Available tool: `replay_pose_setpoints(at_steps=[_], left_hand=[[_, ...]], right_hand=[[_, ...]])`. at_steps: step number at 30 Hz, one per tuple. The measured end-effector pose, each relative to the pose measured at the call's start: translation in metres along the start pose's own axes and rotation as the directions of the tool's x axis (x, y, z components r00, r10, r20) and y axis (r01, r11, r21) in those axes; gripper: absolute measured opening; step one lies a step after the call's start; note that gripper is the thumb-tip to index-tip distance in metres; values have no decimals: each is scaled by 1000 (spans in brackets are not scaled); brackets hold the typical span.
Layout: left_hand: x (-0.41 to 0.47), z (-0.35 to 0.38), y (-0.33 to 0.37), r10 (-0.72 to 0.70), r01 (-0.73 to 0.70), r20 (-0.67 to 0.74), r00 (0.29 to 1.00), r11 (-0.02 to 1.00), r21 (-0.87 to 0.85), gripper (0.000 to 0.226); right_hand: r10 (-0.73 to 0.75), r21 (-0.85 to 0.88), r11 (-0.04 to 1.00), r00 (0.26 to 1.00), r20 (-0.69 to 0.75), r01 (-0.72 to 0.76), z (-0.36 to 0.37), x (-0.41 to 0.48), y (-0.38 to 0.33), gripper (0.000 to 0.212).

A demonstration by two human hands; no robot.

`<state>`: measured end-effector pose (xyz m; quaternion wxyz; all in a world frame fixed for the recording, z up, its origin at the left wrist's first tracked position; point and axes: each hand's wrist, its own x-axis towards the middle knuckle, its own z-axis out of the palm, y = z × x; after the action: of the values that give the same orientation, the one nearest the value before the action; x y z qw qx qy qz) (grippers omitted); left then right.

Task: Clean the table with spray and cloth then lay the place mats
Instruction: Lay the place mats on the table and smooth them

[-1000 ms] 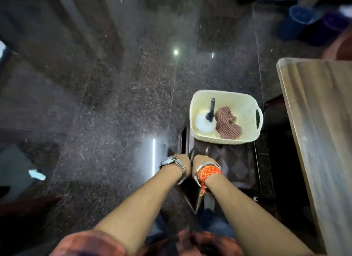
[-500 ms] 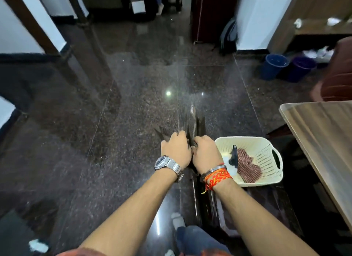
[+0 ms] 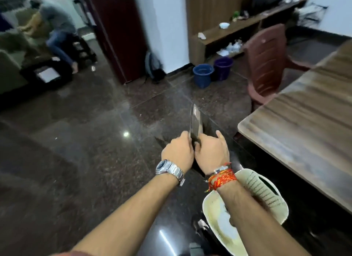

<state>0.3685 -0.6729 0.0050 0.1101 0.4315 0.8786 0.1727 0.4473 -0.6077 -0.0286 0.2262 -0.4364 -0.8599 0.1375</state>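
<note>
Left hand [image 3: 178, 152] and right hand [image 3: 211, 153] side by side, both sets of fingers clenched round dark place mats [image 3: 195, 122], mats on edge, rising between and beyond the knuckles, wooden table [image 3: 304, 132] right of the fingers, cream basket [image 3: 266, 191] beneath the right wrist

The dark, polished stone floor [image 3: 76, 160] carries a cream plastic basket [image 3: 263, 189] just beside the near corner of the wood-grain desk [image 3: 304, 132]. Farther off, a blue bucket [image 3: 202, 74] and a purple bucket [image 3: 223, 69] stand side by side near the white wall. A brown plastic chair [image 3: 266, 61] stands at the desk's far end.
</note>
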Motion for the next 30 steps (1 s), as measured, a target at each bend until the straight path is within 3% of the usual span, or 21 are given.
replay_pose_setpoints(at_steps=[3, 6, 12, 15, 18, 30], left_hand=[[50, -1, 15, 86, -85, 21, 996, 996, -15, 27], [99, 4, 23, 185, -184, 55, 981, 983, -24, 27], [196, 16, 29, 401, -391, 155, 903, 916, -95, 25], [247, 15, 43, 508, -491, 199, 838, 861, -132, 24], [280, 10, 66, 571, -547, 234, 787, 821, -163, 25], [402, 75, 201, 778, -735, 235, 583, 628, -255, 23]], right_hand=[[102, -39, 994, 993, -51, -104, -2, 40, 10, 7], [186, -104, 976, 981, -59, -191, -5, 76, 15, 13], [391, -202, 886, 906, -162, -418, 9, 139, 16, 11], [513, -227, 808, 838, -183, -544, 13, 179, 18, 9], [583, -188, 735, 749, -315, -651, 9, 208, 28, 3], [714, -119, 531, 519, -471, -839, -21, 280, 174, 21]])
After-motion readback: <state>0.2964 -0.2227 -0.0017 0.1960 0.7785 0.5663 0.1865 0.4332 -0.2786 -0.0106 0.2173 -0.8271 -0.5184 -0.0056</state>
